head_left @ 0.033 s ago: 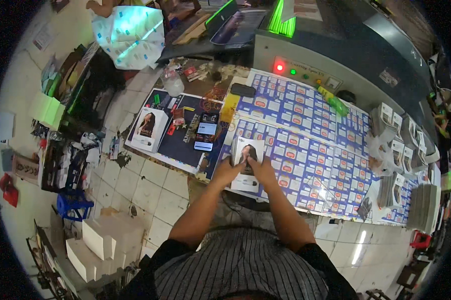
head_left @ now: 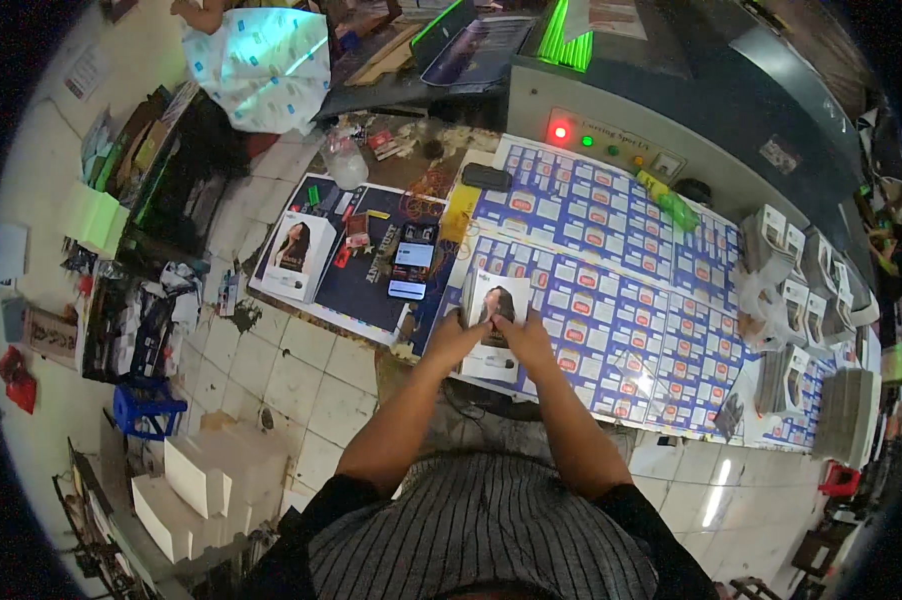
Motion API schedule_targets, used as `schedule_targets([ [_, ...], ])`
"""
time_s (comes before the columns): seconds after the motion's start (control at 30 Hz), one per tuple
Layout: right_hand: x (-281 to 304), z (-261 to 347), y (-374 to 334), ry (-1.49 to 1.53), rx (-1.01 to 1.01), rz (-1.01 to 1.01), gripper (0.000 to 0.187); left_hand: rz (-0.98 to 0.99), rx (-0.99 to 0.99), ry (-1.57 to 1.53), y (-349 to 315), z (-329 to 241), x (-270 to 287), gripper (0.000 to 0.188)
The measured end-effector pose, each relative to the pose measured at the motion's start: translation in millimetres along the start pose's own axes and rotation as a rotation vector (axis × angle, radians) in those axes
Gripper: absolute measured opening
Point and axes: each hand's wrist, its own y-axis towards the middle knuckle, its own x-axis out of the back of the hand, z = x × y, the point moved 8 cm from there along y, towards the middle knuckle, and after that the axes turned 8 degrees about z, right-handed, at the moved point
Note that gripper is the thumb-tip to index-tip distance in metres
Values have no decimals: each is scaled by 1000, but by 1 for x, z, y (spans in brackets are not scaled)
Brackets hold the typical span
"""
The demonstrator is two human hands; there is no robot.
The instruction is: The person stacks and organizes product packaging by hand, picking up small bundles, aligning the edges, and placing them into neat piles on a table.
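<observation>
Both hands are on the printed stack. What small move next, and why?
Probably a light inward press to square up the printed stack: the left hand and the right hand already hold it from opposite sides, so no regrip seems needed.

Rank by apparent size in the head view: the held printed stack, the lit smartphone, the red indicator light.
1. Printed stack, partly covered by the left hand and right hand
2. Lit smartphone
3. Red indicator light
</observation>
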Motion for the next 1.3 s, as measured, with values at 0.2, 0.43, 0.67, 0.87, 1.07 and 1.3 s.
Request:
schedule_targets([
  [0.2,-22,38,-15,720,-412,403,60,404,232,-654,33,61,-40,70],
  [0.43,-23,39,-32,864,-145,223,71,372,11,-887,-8,10,-12,77],
  [0.67,-19,38,-39,1199,-147,374,58,368,1,-829,-6,4,-8,80],
  [0.87,25,55,-44,1106,-66,348,51,366,-209,-681,-16,-51,-4,70],
  [1.07,56,64,-41,892,29,482,78,363,-372,-689,-25,-85,2,68],
  [1.3,71,68,-24,778,36,382,53,298,-359,-686,-2,-75,-3,64],
])
